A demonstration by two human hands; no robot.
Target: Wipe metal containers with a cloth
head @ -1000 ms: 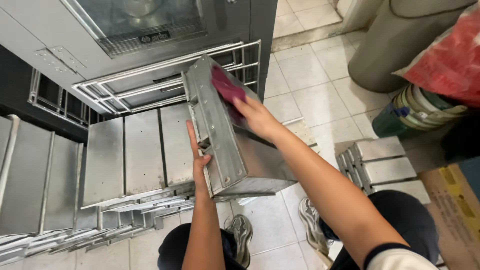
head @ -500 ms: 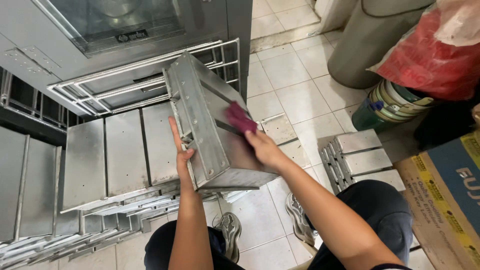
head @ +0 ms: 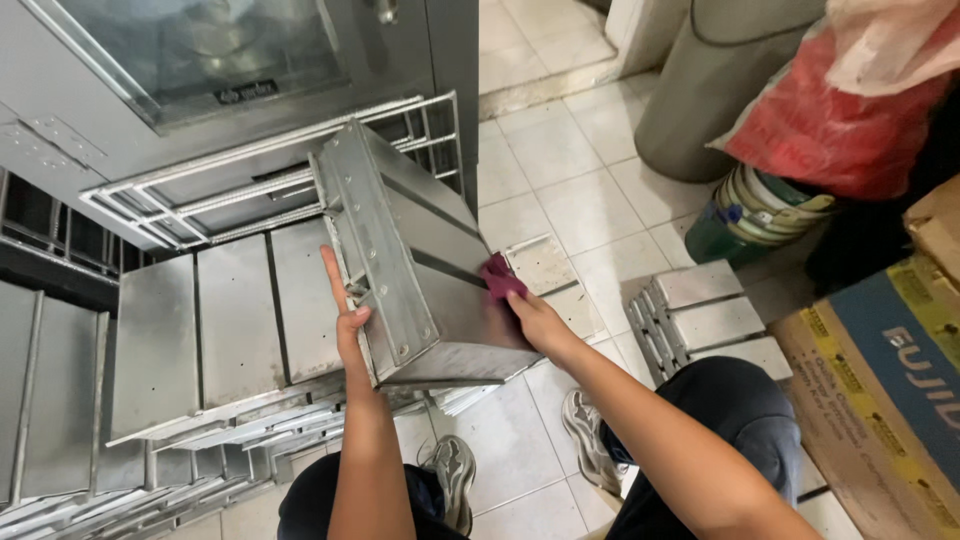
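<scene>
The left hand [head: 350,315] lies flat and open against the rimmed end of a metal tin [head: 420,265], fingers stretched upward along its edge, steadying it. The tin is tilted, resting with its lower end on a row of flat metal tins [head: 215,320] that lie side by side over a rack [head: 190,195] on the floor, in front of a grey oven [head: 200,60] with a glass door. The right hand [head: 530,315] is closed around a dark red cloth [head: 497,277] and presses it against the tin's long side wall, near its lower corner. More tins [head: 700,315] lie stacked on the tile floor [head: 570,190] to the right of the right forearm. Beyond them stand a green-and-white striped container [head: 760,215], a red plastic bag [head: 840,120], a grey bin [head: 720,80] and a cardboard box [head: 890,380] with blue and yellow print. The person's shoes [head: 590,440] show below the tin, on the tiles.
</scene>
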